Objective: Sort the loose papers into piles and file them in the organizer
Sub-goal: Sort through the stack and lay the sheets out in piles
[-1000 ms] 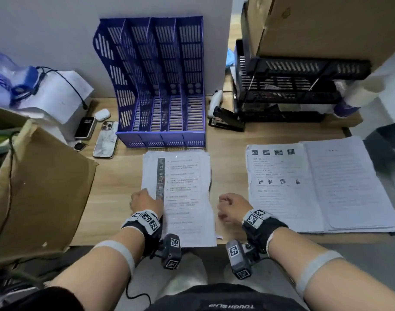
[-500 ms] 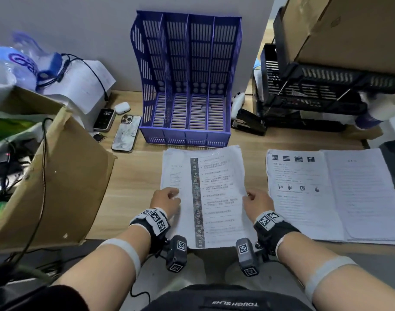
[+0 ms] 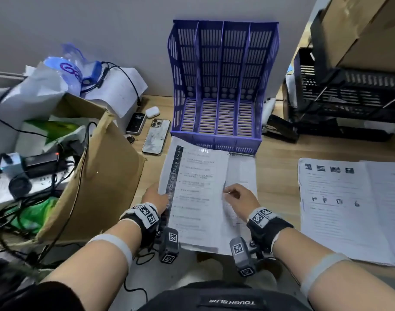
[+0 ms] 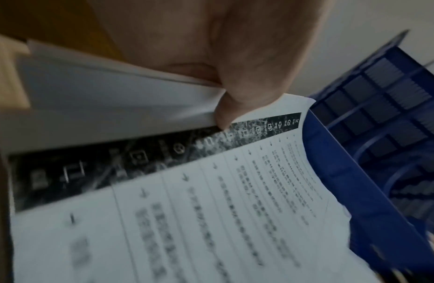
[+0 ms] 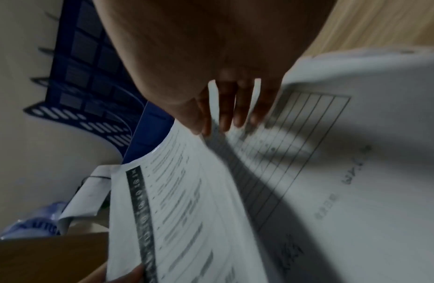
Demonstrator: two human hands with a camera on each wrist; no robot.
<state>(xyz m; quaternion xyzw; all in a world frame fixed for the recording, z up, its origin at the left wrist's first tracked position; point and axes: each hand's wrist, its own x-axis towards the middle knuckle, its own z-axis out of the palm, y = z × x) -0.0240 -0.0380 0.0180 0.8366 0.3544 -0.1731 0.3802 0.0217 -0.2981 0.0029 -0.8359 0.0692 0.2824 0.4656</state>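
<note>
Since half a second back, the printed sheets [image 3: 195,194] got lifted off the pile and swung toward 10 o'clock, so a ruled form [image 3: 242,176] underneath is showing now. Left hand [image 3: 156,195] pinches the sheets at their left edge, thumb [image 4: 225,107] on top by the black icon strip, the other fingers hidden under the paper. Right hand [image 3: 236,196] has its thumb on the sheets' right edge, and the wrist view shows its fingers [image 5: 226,107] reaching out straight under that edge, over the ruled form. The sheets' far end touches the front lip of the blue organizer [image 3: 223,81], which stands at 12 o'clock against the wall, all four slots bare. Another spread of papers [image 3: 349,209] lies flat at 3 o'clock on the wooden desk [image 3: 277,167]. Two phones [image 3: 156,136] and an earbud case [image 3: 152,112] sit at 11 o'clock next to a cardboard box [image 3: 97,176] stuffed with cables and bags
</note>
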